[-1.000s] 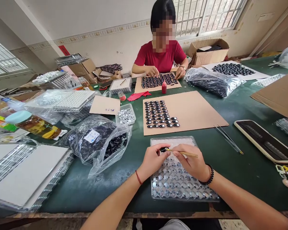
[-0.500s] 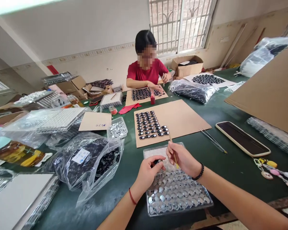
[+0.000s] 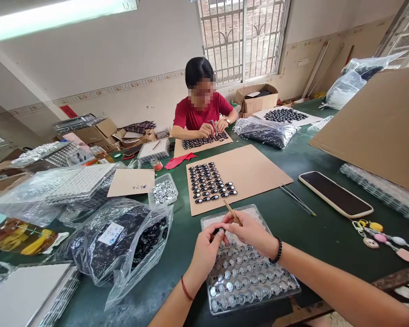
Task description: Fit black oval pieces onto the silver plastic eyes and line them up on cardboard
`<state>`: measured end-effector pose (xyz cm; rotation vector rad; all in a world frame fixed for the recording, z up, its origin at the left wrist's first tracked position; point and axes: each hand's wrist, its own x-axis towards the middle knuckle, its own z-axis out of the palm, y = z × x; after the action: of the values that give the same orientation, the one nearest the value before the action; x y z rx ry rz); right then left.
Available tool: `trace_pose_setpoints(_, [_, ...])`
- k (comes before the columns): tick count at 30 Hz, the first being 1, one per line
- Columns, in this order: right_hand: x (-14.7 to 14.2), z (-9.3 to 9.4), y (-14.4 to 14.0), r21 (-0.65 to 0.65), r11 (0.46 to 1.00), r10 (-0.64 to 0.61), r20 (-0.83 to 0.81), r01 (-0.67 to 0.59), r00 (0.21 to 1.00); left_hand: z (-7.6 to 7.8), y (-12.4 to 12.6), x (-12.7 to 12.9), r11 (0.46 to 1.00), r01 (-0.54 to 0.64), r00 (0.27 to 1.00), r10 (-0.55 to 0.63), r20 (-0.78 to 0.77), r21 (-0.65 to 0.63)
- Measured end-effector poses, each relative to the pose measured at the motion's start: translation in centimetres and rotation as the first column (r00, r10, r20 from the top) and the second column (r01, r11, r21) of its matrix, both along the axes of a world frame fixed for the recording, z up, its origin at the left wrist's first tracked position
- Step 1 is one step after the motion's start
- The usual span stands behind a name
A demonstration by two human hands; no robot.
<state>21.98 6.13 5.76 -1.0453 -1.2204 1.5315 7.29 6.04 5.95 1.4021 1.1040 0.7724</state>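
left hand (image 3: pixel 206 247) pinches a small dark bead (image 3: pixel 219 231) over the far end of the clear tray (image 3: pixel 259 290) on the green tabletop (image 3: pixel 313 227). right hand (image 3: pixel 250 231) is closed on a thin stick (image 3: pixel 232 212), fingertips touching the left's. just beyond the tray, rows of beads lie on a cardboard sheet (image 3: pixel 259 168). bag of beads (image 3: pixel 129 240) at left, phone (image 3: pixel 336 194) at right.

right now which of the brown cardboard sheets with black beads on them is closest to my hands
The large brown cardboard sheet just beyond the clear plastic tray under your hands; the smaller brown sheet lies farther off, before the person in red.
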Motion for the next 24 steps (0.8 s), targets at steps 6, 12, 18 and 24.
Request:
trace_pose_setpoints(6, [-0.05, -0.47, 0.18, 0.017, 0.999, -0.037, 0.058, 0.036, 0.998, -0.16, -0.02, -0.01, 0.997, 0.05, 0.995, -0.045, -0.084, 0.051])
trace_pose_setpoints(12, [-0.13, -0.14, 0.22, 0.055, 0.998, -0.029, 0.061, 0.026, 0.998, 0.16, -0.28, 0.15, 0.987, 0.033, 0.999, -0.035, 0.01, 0.158])
trace_pose_setpoints(18, [-0.09, -0.39, 0.0, 0.12, 0.992, -0.044, 0.08, 0.034, 0.996, 0.23, -0.56, 0.2, 0.978, -0.016, 0.999, 0.022, -0.027, 0.209])
trace_pose_setpoints(24, [0.11, -0.78, 0.26, 0.136, 0.991, -0.014, 0.125, -0.004, 0.992, 0.0, -0.55, 0.14, 0.977, -0.014, 0.999, 0.024, -0.045, 0.212])
